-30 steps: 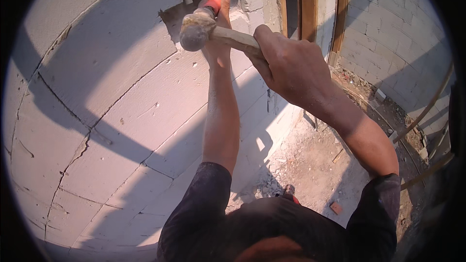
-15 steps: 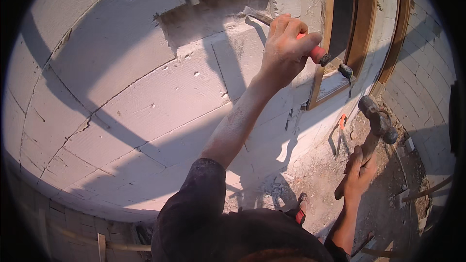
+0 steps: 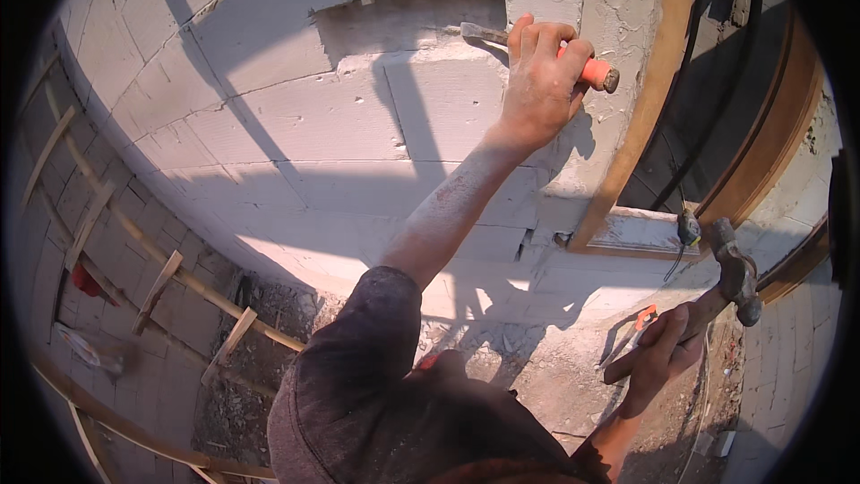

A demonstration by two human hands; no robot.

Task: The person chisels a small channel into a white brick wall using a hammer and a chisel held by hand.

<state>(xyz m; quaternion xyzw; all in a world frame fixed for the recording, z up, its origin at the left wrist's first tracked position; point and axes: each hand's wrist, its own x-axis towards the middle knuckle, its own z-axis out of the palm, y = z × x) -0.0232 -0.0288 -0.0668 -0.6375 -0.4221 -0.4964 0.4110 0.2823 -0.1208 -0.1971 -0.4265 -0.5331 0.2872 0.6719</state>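
Observation:
My left hand [image 3: 544, 81] is wrapped round the orange-red handle of a chisel [image 3: 598, 73]. The chisel's flat metal blade points left, its tip at the lower edge of a rectangular recess [image 3: 394, 25] cut into the white block wall [image 3: 305, 116]. White dust coats my left hand and forearm. Lower and to the right, my right hand [image 3: 665, 354] grips the wooden handle of a hammer [image 3: 738, 273]. The hammer's metal head is raised in front of the window sill, well apart from the chisel's butt end.
A brown wooden window frame [image 3: 638, 108] stands right of the recess. On its sill [image 3: 636, 231] sits a small tape measure [image 3: 688, 228]. An orange-handled tool [image 3: 645, 316] leans low by the wall. A wooden ladder [image 3: 170, 271] is at the left, and rubble [image 3: 560, 394] covers the ground.
The view has turned, bringing the ladder in on the left and more of the window opening on the right. Both hands keep their tools; the hammer appears lower and further right.

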